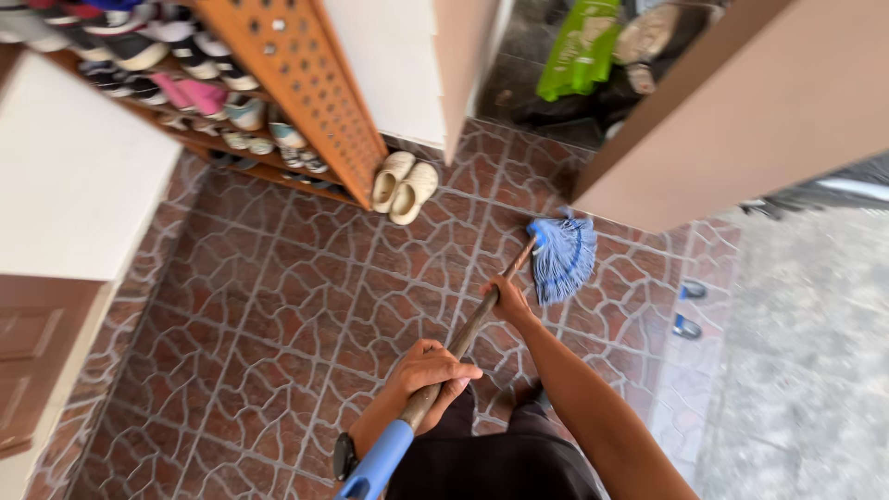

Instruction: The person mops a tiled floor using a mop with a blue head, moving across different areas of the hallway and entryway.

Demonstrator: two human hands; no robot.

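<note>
Blue strands of one mop head [562, 257] rested on the tiled floor [278, 306], close to the floor's far edge where a beige wall panel [704, 120] rose beside a doorway. A single long handle [468, 333], wooden along its middle and blue at the near end, ran back from the mop to the person. The left hand [428, 370] was clenched around the handle near the blue grip, with a dark watch [345, 456] on that wrist; the right hand [505, 298] was wrapped around the wood farther down, nearer the mop head. One pair of cream slippers [404, 187] stood at the far edge of the floor, touching the foot of an orange perforated panel [296, 83]. Behind that panel a wooden shoe rack [194, 102] held many pairs on what looked like two shelves, though the blur made an exact count unsafe. Two small blue-and-dark objects [688, 307] lay at the floor's right edge, near the grey concrete outside. A green bag [582, 46] sat beyond the doorway. A wide sweep leftward could have knocked the slippers out of line, since they stood unguarded near the mop. The tiles, if wet, could have been slippery under the person's feet, and the mop strands might have caught on the wall panel's corner just beside them.
</note>
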